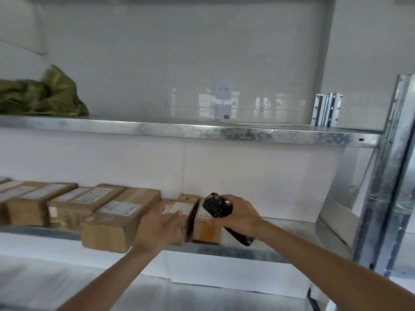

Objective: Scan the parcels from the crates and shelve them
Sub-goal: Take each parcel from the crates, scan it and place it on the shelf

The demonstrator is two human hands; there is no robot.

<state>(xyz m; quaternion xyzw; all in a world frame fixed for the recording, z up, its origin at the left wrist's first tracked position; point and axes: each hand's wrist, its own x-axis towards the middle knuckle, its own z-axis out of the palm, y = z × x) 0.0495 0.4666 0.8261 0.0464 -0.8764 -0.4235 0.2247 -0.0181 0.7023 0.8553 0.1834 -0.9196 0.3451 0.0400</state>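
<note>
Wall [179, 52]: white glossy tile, reflections of bright windows | Shelving: galvanised metal, upper shelf [202, 131] mottled along its front edge | Upright post [390, 176]: perforated steel, right side | Backing panel [157, 162]: plain white, behind lower level | Paper notice [223, 89]: fixed to wall, digits 1 and 2 | Lighting: even daylight

1. The lower shelf [292, 230] lies bare from the last box [205, 230] to the right upright [386, 198]; a hand could pass there.
2. Its left part is filled by a row of boxes [74, 207] packed side by side.
3. The upper shelf [202, 131] roofs the lower bay.
4. On the upper shelf, a green sack [45, 97] blocks the left and metal brackets [327, 111] the far right; the middle is open.
</note>
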